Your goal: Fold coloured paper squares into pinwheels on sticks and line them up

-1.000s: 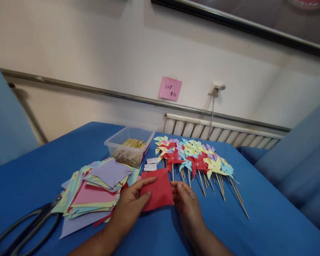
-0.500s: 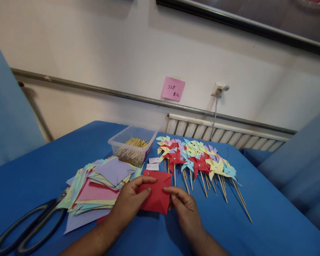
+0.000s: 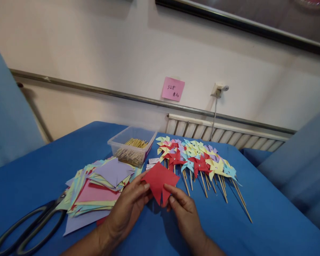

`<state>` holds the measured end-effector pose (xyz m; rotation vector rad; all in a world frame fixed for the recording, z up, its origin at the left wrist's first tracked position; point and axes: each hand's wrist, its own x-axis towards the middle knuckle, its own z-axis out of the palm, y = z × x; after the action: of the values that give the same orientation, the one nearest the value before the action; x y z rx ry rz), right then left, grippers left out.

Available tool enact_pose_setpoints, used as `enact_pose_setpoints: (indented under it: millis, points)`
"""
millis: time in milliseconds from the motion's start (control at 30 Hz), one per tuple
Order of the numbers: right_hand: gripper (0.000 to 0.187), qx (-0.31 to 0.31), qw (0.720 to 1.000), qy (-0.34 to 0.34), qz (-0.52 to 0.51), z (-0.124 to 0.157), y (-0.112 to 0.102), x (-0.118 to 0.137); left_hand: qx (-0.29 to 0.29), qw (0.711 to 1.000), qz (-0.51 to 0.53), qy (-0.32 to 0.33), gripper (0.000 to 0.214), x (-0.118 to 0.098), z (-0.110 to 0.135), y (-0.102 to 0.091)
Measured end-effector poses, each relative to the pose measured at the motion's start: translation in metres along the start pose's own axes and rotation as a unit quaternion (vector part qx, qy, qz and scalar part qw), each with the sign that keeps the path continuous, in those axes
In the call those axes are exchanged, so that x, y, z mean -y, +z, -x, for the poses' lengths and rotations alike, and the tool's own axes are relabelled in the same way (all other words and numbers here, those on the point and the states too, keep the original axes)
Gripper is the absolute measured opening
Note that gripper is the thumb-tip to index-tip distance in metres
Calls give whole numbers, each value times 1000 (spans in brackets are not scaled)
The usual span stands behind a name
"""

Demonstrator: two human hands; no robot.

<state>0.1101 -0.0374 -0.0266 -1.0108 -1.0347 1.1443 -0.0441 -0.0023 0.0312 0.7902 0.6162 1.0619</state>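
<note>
Both my hands hold one red paper square (image 3: 160,181) lifted off the blue table (image 3: 269,220). My left hand (image 3: 128,209) pinches its lower left edge with thumb and fingers. My right hand (image 3: 184,209) pinches its lower corner, which shows a slit cut. Behind the paper lie several finished paper pinwheels (image 3: 197,160) on wooden sticks, in red, yellow, blue and purple.
A pile of coloured paper squares (image 3: 101,185) lies left of my hands, with large black scissors (image 3: 26,224) at the near left. A clear plastic tub of wooden sticks (image 3: 132,145) stands behind the pile. A pink note (image 3: 172,89) hangs on the wall.
The red square has come up off the table and tilted to stand on a corner between my hands. Both hands shifted to pinch its lower edges.
</note>
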Motion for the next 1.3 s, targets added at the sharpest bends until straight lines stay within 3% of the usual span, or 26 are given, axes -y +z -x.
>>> enact_pose_setpoints:
  millis: [233, 467, 733, 900, 1133, 1300]
  points:
    - [30, 26, 1000, 4, -7, 5, 7, -1, -4, 999, -51, -13, 14, 11, -1, 2]
    - [22, 51, 998, -22, 11, 7, 12, 5, -14, 998, -52, -13, 18, 13, -4, 0]
    - [22, 6, 994, -61, 90, 4, 9, 2, -62, 998, 6, -10, 18, 11, -7, 0]
    - [32, -46, 977, -106, 178, 4, 5, 4, -84, 995, 47, -39, 21, 9, -8, 0]
    - [43, -25, 942, -206, 265, 7, 7, 7, -94, 990, 67, -83, 21, 9, -6, 2]
    - [34, -10, 934, -210, 288, 8, 7, 8, -70, 990, 72, -94, 23, 10, -6, 1]
